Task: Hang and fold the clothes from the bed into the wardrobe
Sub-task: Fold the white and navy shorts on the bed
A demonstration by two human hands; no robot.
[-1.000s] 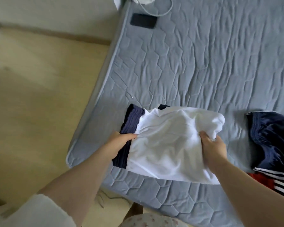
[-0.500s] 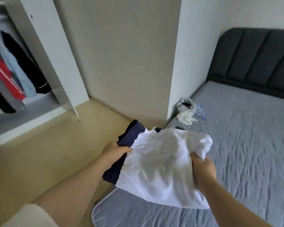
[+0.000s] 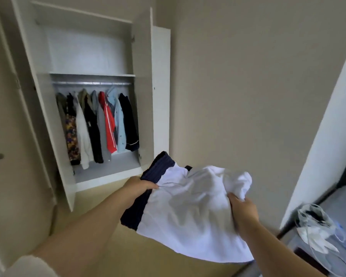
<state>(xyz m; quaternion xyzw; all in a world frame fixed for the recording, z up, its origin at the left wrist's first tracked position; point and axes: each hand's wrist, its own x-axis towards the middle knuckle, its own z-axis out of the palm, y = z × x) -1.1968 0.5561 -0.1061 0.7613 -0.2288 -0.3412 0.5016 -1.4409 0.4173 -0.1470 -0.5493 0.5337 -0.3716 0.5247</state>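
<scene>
While clothes (image 3: 188,212) are held, beige walls (image 3: 248,96), wardrobe (image 3: 92,74) (open)

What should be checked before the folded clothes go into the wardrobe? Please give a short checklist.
1. Left hand grips the navy garment: ok.
2. Right hand grips the white garment: ok.
3. Wardrobe doors open: ok.
4. Bare wardrobe floor under the hanging clothes: ok.
5. White garment neatly folded: not ok, bunched at the right hand.
6. Room floor free up to the wardrobe: cannot tell, arms hide part.
</scene>
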